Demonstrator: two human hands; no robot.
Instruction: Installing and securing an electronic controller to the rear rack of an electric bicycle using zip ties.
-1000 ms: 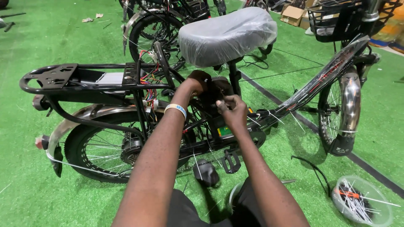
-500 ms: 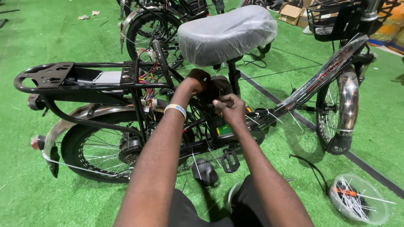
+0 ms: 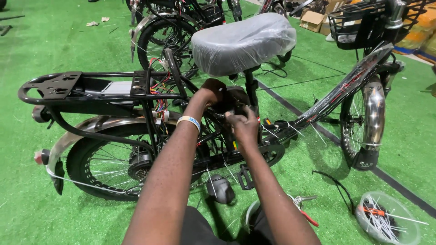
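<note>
Both your hands are in at the bicycle frame (image 3: 318, 113), just under the plastic-wrapped saddle (image 3: 243, 43). Your left hand (image 3: 210, 93) is curled on a dark box-like part (image 3: 234, 97) beside the seat post (image 3: 250, 88); fingers wrap round it, though how tight you can't tell from here. Your right hand (image 3: 243, 124) sits just below and to the right of it, fingertips pinched together on something small against the frame, too small to tell what. A light wristband (image 3: 189, 121) rides on your left wrist.

Crowding the grip: a bundle of coloured wires (image 3: 159, 97) just left of your left hand, the rear rack (image 3: 59, 88) further left, the rear wheel (image 3: 113, 168) below that. The saddle overhangs both hands from above. Below your right hand are a pedal (image 3: 245, 177) and a dark rounded part (image 3: 220, 189) on the green turf (image 3: 45, 41). Red-handled pliers (image 3: 303, 209) lie near your right forearm. Well off to the right, a clear tub of cable ties (image 3: 388, 222), the front wheel (image 3: 363, 124) and a front basket (image 3: 363, 22).
</note>
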